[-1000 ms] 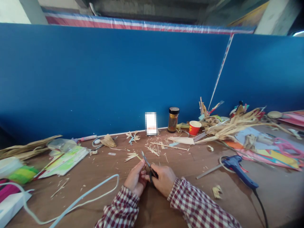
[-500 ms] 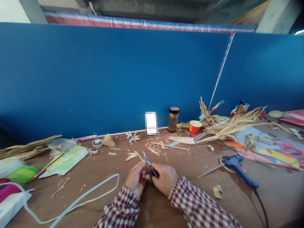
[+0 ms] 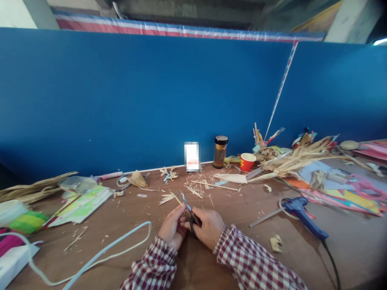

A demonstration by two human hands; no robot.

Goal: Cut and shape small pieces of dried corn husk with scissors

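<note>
My right hand (image 3: 209, 226) is closed around the dark handles of a pair of scissors (image 3: 186, 202), whose blades point up and away from me, slightly parted. Between the thumb and fingers of my left hand (image 3: 173, 227) is a thin pale husk strip (image 3: 177, 198), its tip sticking out just left of the blades. The hands nearly meet, so the lower end of the strip is hidden. Just beyond the left fingertips lie pale cut husk pieces (image 3: 166, 199). Farther off are scattered thin slivers (image 3: 196, 191) and a small husk figure (image 3: 169, 174) with a bluish part.
A blue glue gun (image 3: 305, 215) lies at right with its cord. Behind stand a lidded jar (image 3: 220, 152), a red paper cup (image 3: 248, 162) and a heap of dried husks (image 3: 298, 157). At left are a white cable (image 3: 115, 237) and a green-and-white sheet (image 3: 83, 205).
Almost nothing differs. Both hands, the scissors and the strip keep their places; the whole view has shifted very slightly.
</note>
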